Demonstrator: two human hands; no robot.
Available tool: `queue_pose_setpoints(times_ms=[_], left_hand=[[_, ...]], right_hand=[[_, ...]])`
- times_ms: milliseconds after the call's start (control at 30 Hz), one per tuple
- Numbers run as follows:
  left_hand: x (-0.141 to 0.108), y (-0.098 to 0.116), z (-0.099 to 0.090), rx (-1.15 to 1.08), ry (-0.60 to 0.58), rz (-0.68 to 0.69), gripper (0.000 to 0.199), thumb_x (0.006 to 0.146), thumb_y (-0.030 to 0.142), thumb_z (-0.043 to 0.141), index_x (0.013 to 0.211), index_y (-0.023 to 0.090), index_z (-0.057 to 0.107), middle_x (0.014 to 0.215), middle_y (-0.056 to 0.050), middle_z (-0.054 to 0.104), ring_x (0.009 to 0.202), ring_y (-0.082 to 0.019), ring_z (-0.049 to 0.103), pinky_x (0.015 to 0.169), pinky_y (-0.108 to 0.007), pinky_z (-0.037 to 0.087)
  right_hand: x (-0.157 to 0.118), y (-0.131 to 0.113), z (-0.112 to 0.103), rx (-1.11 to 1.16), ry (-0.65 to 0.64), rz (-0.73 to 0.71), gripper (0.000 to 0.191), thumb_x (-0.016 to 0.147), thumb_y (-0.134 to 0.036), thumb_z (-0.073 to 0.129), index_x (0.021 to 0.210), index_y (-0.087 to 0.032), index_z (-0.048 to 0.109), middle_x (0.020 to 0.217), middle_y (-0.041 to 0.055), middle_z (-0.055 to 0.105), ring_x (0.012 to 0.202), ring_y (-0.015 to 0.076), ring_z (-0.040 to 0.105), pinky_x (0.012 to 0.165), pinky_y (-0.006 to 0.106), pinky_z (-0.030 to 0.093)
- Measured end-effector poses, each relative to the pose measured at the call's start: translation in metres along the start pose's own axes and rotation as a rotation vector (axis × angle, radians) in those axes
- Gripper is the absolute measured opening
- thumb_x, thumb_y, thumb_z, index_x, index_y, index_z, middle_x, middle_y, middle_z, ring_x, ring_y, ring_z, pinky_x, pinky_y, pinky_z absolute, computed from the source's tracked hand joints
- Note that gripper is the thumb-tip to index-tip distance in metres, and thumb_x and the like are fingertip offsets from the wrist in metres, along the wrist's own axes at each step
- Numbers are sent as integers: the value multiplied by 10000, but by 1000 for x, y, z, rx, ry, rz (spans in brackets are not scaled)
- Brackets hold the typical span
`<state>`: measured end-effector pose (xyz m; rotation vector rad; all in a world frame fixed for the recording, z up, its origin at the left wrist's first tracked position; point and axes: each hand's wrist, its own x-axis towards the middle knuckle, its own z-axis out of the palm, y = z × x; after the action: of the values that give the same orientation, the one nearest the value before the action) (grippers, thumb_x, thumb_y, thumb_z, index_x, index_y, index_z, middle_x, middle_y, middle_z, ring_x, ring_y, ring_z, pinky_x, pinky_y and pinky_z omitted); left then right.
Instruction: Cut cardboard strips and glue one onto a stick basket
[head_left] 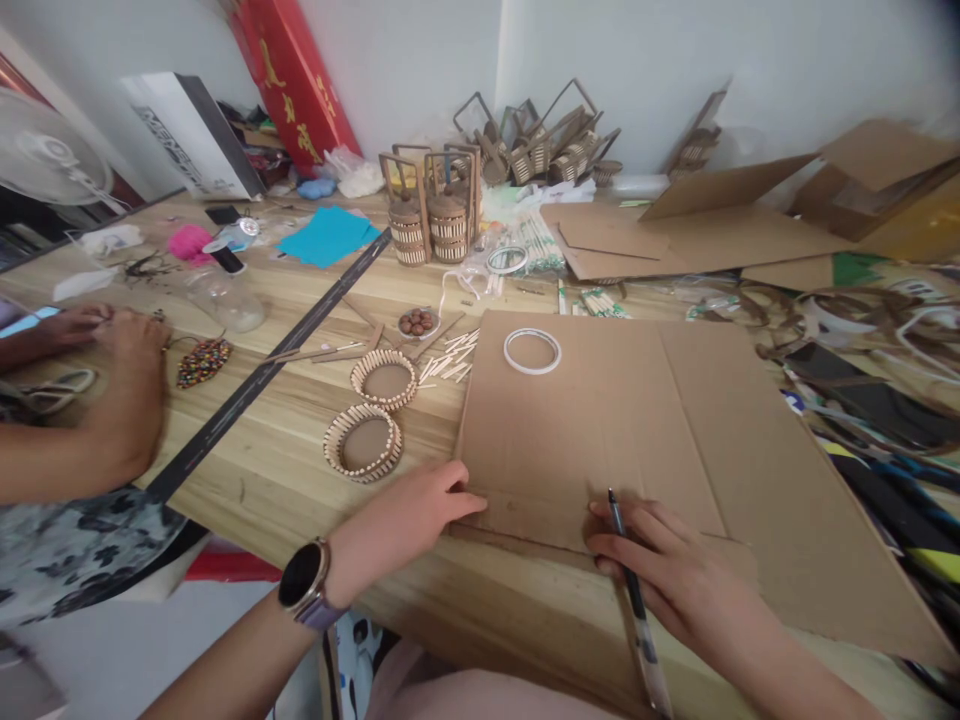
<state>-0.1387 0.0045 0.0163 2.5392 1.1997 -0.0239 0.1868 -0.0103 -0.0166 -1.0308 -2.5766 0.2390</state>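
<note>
A flat brown cardboard sheet [600, 420] lies on the wooden table in front of me. My left hand [420, 505] is closed at its near left corner, the thumb resting on top and the other fingers curled at the edge. Along the near edge, my right hand [660, 555] touches the cardboard with its fingertips. A dark pen [634, 585] is held between its fingers, tip pointing away from me. On the sheet's far left part lies a white ring [532, 352], apart from both hands. Two round frames of small sticks, a nearer one [362, 443] and a farther one [384, 378], sit left of the sheet.
Loose short sticks [450, 358] and a small bowl of brown beads [418, 321] lie beyond the frames. Small handled baskets [427, 215] stand farther back. Another person's hands [124, 335] work at the left, near colourful beads [204, 363]. Folded cardboard [720, 235] occupies the back right.
</note>
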Motion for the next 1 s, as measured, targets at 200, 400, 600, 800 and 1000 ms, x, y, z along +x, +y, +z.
queue_pose_setpoints(times_ms=[200,400,600,800,1000], left_hand=[[10,0,-18,29,-133,47,550,925,32,479,1309,410,593,882,-5,513,748,-152,526,647,-213,389],[23,-9,-25,-37,-186,113,464,901,91,558,1237,394,663,788,-10,594,728,-163,557,582,-230,350],[27,-16,-25,-132,-172,159,337,896,137,574,1132,329,721,727,10,698,697,-150,597,578,-227,359],[28,-17,-22,-119,-151,200,175,868,153,597,846,251,741,665,12,681,648,-147,575,611,-239,389],[27,-19,-16,-64,-127,197,172,869,139,592,784,229,711,677,-12,671,683,-175,573,559,-263,347]], right_hand=[[11,1,-22,172,57,58,258,955,-325,515,1179,-296,638,1049,57,747,939,226,719,739,308,605],[43,-49,-22,461,151,312,220,945,-309,487,969,-271,702,811,34,746,714,178,725,573,231,575],[76,-92,18,605,186,359,86,848,-237,529,825,-249,611,730,-8,714,657,144,692,609,231,563],[90,-103,38,614,132,240,128,834,-157,514,867,-246,599,815,2,718,727,150,691,652,256,540],[91,-104,47,529,113,202,118,865,-163,514,891,-231,608,825,21,705,764,169,672,696,298,525]])
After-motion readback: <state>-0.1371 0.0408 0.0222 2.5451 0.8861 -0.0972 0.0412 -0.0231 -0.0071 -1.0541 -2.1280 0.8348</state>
